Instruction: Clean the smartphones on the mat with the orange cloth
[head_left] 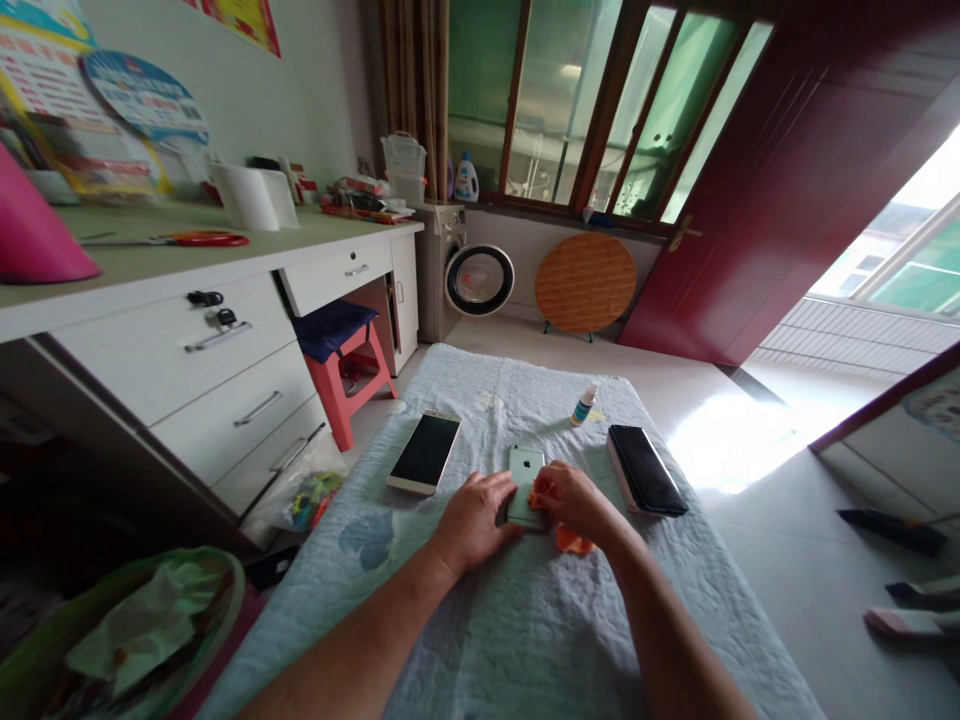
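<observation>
A silver-grey phone (527,459) with an apple logo lies back side up on the quilted cover (480,400). My left hand (474,515) grips its left side, fingers along the edge and thumb by the lower end. Bunched in the closed fingers of my right hand (574,495) is an orange cloth (576,541), pressed to the phone's right half; its loose end hangs onto the cover. To the left lies a gold-rimmed phone (426,452), dark screen up. A black phone (648,468) rests on the right, seemingly on a pinkish case or second device. Beyond stands a small spray bottle (584,405).
A white desk (180,360) with drawers runs along the left, a red stool (352,375) partly under it. At the lower left is a waste bin (238,580). Behind are an open-doored washing machine (441,225) and a round wooden tabletop (585,280).
</observation>
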